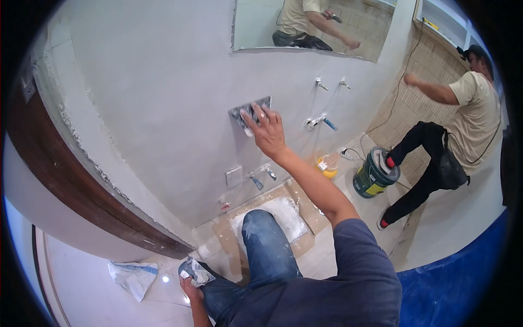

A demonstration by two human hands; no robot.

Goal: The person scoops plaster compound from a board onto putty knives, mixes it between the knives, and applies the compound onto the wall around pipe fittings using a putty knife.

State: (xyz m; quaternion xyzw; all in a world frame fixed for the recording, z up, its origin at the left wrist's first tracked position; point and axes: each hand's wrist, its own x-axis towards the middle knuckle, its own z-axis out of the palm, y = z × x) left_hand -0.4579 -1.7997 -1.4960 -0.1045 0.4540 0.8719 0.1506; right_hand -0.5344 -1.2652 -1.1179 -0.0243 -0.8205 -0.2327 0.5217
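My right hand (266,132) reaches up to the pale wall (158,98), its fingers pressed on a flat, dark grey rectangular spreader blade (245,115) smeared with white. The blade lies against the wall or very close to it. Down at the lower left, beside my bent knee, my left hand (192,291) is closed on a flat, whitish-grey smeared piece (200,272), whose kind I cannot make out. Both of my knees are bent. White powder or compound (283,215) covers a sheet of brown cardboard (229,231) on the floor in front of me.
A mirror (348,32) hangs above; taps (321,84) and pipe stubs (257,182) stick out of the wall. At right, a co-worker (474,114) has one foot on a dark green bucket (376,174). A yellow bowl (327,168) and white bag (133,278) sit on the floor.
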